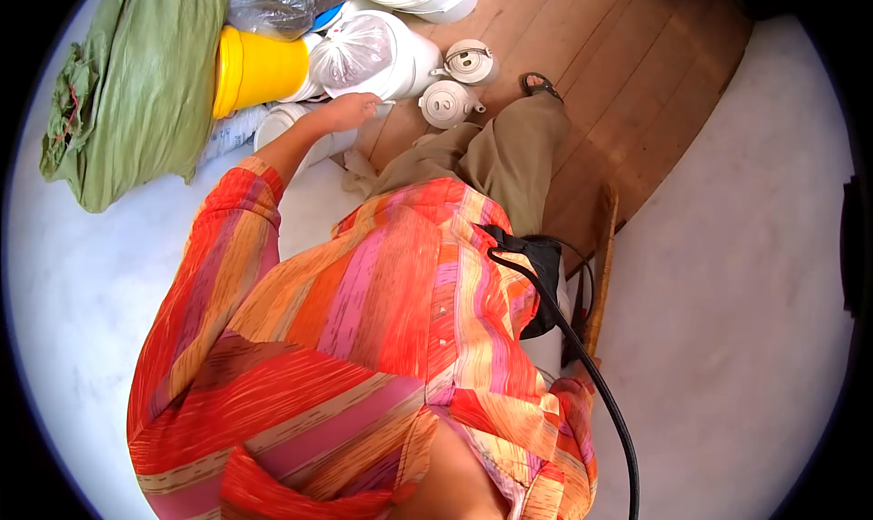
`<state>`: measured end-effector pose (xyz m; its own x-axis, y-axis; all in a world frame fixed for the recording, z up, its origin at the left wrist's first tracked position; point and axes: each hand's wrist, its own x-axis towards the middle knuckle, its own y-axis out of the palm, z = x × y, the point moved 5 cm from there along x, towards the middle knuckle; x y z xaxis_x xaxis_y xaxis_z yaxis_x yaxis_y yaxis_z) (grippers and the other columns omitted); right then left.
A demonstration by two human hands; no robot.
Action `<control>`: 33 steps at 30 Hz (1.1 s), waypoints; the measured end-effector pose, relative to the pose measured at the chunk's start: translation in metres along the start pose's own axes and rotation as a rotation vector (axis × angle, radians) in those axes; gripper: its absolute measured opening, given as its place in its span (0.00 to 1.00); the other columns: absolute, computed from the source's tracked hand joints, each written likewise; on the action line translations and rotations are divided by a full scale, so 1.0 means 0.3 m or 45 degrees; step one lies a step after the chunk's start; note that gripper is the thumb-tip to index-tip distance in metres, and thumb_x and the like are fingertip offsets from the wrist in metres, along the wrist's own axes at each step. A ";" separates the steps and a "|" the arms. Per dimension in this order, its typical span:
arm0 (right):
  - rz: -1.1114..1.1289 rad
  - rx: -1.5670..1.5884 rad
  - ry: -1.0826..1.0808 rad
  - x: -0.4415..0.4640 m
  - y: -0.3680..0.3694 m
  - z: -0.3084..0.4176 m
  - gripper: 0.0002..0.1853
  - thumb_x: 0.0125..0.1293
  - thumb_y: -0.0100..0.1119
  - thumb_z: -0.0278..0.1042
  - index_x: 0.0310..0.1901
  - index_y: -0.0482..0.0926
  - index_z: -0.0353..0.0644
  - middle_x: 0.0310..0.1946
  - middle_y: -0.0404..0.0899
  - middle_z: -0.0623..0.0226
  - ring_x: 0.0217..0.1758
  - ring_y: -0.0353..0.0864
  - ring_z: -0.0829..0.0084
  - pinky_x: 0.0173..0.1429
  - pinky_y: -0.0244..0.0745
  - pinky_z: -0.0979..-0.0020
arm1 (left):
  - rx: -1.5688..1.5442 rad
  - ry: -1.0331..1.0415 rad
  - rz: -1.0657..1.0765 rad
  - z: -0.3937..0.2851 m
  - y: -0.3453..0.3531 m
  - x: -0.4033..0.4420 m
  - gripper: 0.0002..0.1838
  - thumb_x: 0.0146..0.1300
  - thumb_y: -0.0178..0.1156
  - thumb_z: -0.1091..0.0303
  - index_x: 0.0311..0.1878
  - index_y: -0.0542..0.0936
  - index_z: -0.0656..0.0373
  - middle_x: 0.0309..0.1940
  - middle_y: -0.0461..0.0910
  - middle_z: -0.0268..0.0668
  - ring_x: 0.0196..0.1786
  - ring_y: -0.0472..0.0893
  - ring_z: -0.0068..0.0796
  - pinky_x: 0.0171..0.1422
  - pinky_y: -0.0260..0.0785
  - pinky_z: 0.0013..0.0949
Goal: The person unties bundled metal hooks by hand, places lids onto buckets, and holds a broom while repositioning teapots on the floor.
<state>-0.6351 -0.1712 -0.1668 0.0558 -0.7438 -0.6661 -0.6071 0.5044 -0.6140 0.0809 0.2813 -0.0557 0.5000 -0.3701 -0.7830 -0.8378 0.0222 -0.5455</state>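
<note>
My left hand point(350, 111) reaches out at the upper left, beside a white bucket point(411, 65). Its fingers are curled, and a small pale piece shows at the fingertips; I cannot make out what it is. Just right of this hand stand two white teapots, one with a round lid point(447, 105) and one with a dark handle point(469, 62). Of my right hand point(587, 367) only a sliver of skin shows, at the lower end of a thin wooden board point(602, 265). My sleeve and the board hide its fingers.
A green sack point(145, 84), a yellow bucket point(262, 70) and a bag-covered white container point(350, 52) crowd the upper left. A dark plastic bag point(282, 2) lies behind. My sandalled foot point(542, 85) rests on the plank floor point(627, 84). A black cable point(600, 384) crosses my right side.
</note>
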 end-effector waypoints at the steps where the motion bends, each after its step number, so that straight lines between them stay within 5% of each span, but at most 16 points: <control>1: -0.034 0.024 0.026 0.014 0.000 -0.016 0.17 0.50 0.60 0.39 0.36 0.77 0.32 0.35 0.80 0.49 0.41 0.82 0.55 0.42 0.77 0.61 | -0.012 0.032 -0.002 0.023 0.025 0.008 0.19 0.62 0.48 0.64 0.54 0.73 0.62 0.46 0.78 0.49 0.50 0.77 0.43 0.56 0.67 0.37; 5: -0.077 0.310 -0.467 -0.030 -0.185 -0.018 0.19 0.46 0.61 0.38 0.35 0.75 0.30 0.29 0.79 0.51 0.33 0.81 0.55 0.36 0.76 0.60 | 0.040 0.286 -0.112 0.045 0.077 0.030 0.19 0.61 0.49 0.65 0.54 0.73 0.62 0.47 0.78 0.48 0.50 0.77 0.41 0.57 0.67 0.38; 7: 0.851 0.922 0.067 -0.010 -0.294 0.086 0.20 0.44 0.61 0.37 0.36 0.74 0.30 0.24 0.76 0.58 0.24 0.77 0.59 0.29 0.72 0.60 | -0.130 0.193 -0.106 0.064 0.126 0.038 0.19 0.61 0.49 0.65 0.54 0.73 0.63 0.48 0.77 0.48 0.51 0.77 0.43 0.57 0.67 0.38; 9: 0.784 0.957 0.065 -0.066 -0.532 0.164 0.18 0.44 0.61 0.35 0.35 0.74 0.32 0.22 0.73 0.63 0.20 0.72 0.65 0.25 0.69 0.62 | -0.325 0.098 -0.115 0.051 0.160 0.035 0.19 0.61 0.49 0.65 0.53 0.73 0.63 0.48 0.77 0.48 0.51 0.77 0.44 0.57 0.67 0.38; 11: 0.705 0.671 0.042 -0.054 -0.681 0.216 0.16 0.44 0.60 0.34 0.35 0.74 0.33 0.21 0.73 0.64 0.21 0.73 0.67 0.25 0.69 0.66 | -0.189 0.152 -0.179 -0.005 0.178 -0.005 0.18 0.62 0.49 0.64 0.52 0.75 0.62 0.49 0.77 0.47 0.52 0.76 0.45 0.58 0.67 0.38; 16: 0.337 0.283 -0.396 -0.450 -1.265 0.510 0.15 0.48 0.56 0.30 0.38 0.71 0.33 0.23 0.74 0.60 0.21 0.73 0.67 0.26 0.69 0.66 | -0.759 0.197 -0.374 -0.045 0.340 -0.017 0.18 0.57 0.50 0.64 0.50 0.76 0.60 0.42 0.79 0.50 0.45 0.79 0.43 0.48 0.69 0.40; 17: 0.180 0.119 -0.531 -0.588 -1.404 0.594 0.16 0.48 0.55 0.29 0.40 0.70 0.33 0.24 0.74 0.57 0.22 0.74 0.64 0.28 0.70 0.64 | -0.893 0.216 -0.386 -0.065 0.360 -0.017 0.18 0.56 0.51 0.64 0.48 0.77 0.61 0.40 0.79 0.51 0.43 0.80 0.44 0.46 0.70 0.40; 19: -0.125 -0.199 -0.888 -0.372 -1.450 0.659 0.19 0.47 0.53 0.26 0.44 0.68 0.35 0.27 0.76 0.49 0.30 0.78 0.53 0.35 0.72 0.58 | -0.976 0.164 -0.529 -0.208 0.489 0.061 0.18 0.54 0.51 0.65 0.45 0.78 0.63 0.36 0.80 0.50 0.38 0.80 0.42 0.43 0.70 0.38; 21: -0.223 -0.412 -0.939 -0.482 -1.609 0.765 0.21 0.46 0.52 0.26 0.46 0.68 0.35 0.30 0.78 0.47 0.35 0.79 0.49 0.38 0.72 0.56 | -1.127 0.136 -0.415 -0.301 0.469 -0.003 0.18 0.55 0.50 0.66 0.47 0.78 0.63 0.34 0.79 0.51 0.36 0.81 0.40 0.42 0.70 0.36; 23: -0.222 -0.528 -1.064 -0.580 -1.726 0.859 0.23 0.45 0.52 0.25 0.48 0.68 0.36 0.32 0.79 0.48 0.34 0.79 0.50 0.38 0.73 0.55 | -1.344 0.245 -0.503 -0.356 0.497 -0.027 0.18 0.56 0.50 0.66 0.48 0.77 0.64 0.35 0.80 0.48 0.34 0.81 0.36 0.41 0.71 0.35; 24: -0.220 -0.642 -1.093 -0.643 -1.770 0.909 0.26 0.45 0.52 0.25 0.51 0.68 0.37 0.33 0.79 0.49 0.33 0.80 0.51 0.38 0.73 0.57 | -1.541 0.268 -0.393 -0.382 0.535 -0.015 0.23 0.62 0.50 0.62 0.57 0.70 0.68 0.39 0.80 0.41 0.42 0.79 0.30 0.47 0.69 0.32; 29: -0.052 -0.860 -1.068 -0.918 -1.880 1.210 0.28 0.47 0.56 0.26 0.54 0.67 0.37 0.31 0.78 0.52 0.30 0.79 0.58 0.36 0.74 0.64 | -2.562 0.379 -0.130 -0.447 0.558 -0.090 0.18 0.66 0.51 0.55 0.49 0.74 0.60 0.39 0.76 0.32 0.40 0.76 0.24 0.46 0.70 0.26; 31: 0.190 -1.109 -1.616 -0.920 -1.817 1.324 0.29 0.48 0.61 0.29 0.55 0.66 0.35 0.31 0.78 0.55 0.30 0.79 0.66 0.37 0.74 0.68 | -2.978 0.390 -0.001 -0.502 0.576 -0.121 0.18 0.66 0.52 0.53 0.48 0.74 0.57 0.41 0.75 0.30 0.42 0.76 0.22 0.47 0.70 0.25; 33: 0.547 -1.137 -1.300 -0.809 -1.780 1.469 0.28 0.51 0.63 0.32 0.53 0.66 0.33 0.31 0.77 0.59 0.33 0.78 0.72 0.38 0.74 0.70 | -3.291 0.575 -0.123 -0.531 0.557 -0.097 0.19 0.64 0.55 0.51 0.50 0.73 0.53 0.44 0.74 0.29 0.45 0.74 0.21 0.49 0.69 0.24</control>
<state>0.0249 -0.0666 0.1359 0.0471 0.2251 -0.9732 -0.9898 -0.1209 -0.0758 -0.1085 0.1478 -0.0765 0.7476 -0.3722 -0.5500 0.4242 -0.3696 0.8267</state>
